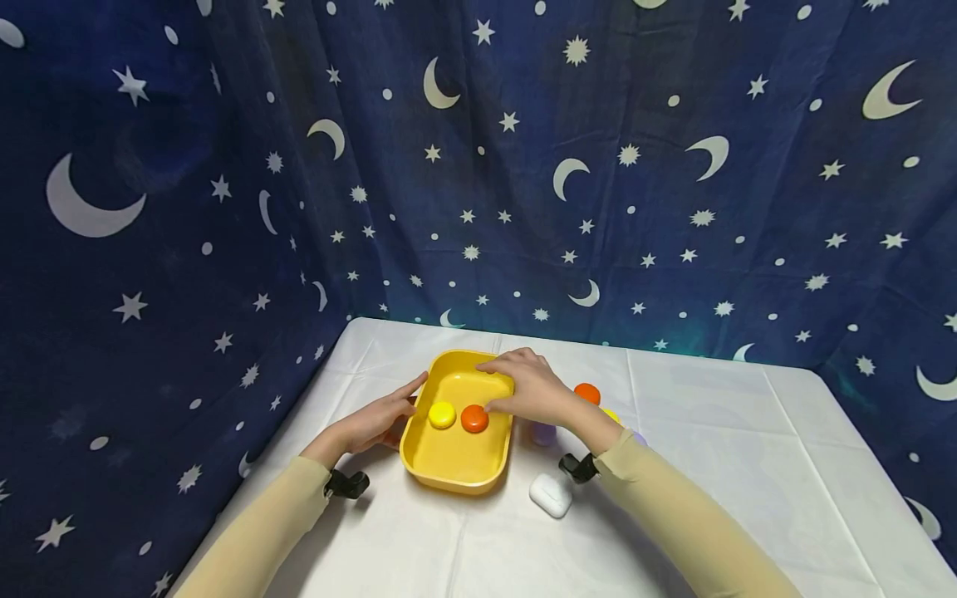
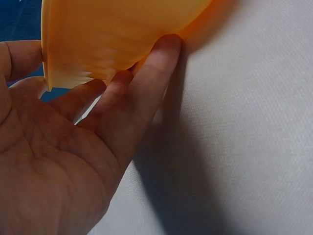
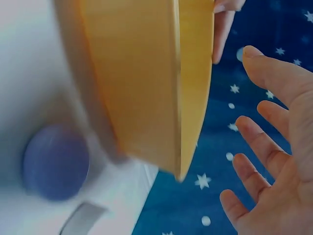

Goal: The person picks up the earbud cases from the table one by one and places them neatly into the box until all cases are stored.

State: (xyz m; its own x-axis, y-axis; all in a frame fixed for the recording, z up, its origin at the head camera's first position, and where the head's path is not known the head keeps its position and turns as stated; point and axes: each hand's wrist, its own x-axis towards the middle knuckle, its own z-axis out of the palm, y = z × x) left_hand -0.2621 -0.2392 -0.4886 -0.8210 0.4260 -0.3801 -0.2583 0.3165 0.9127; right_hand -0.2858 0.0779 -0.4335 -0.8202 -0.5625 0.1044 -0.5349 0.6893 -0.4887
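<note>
A yellow rectangular tray lies on the white-covered table, with a yellow rounded disc and an orange-red disc inside. My left hand is at its left side; the fingers reach fairly straight against the outer wall. Over the tray's right rim hangs my right hand, fingers spread and thumb near the orange-red disc, holding nothing in the right wrist view. A purple round piece stands outside the tray, beside its right wall.
Partly behind the right forearm lie another orange-red disc, a yellow piece and a lavender piece. A small white rounded case sits nearer. A dark blue curtain with moons and stars borders the table.
</note>
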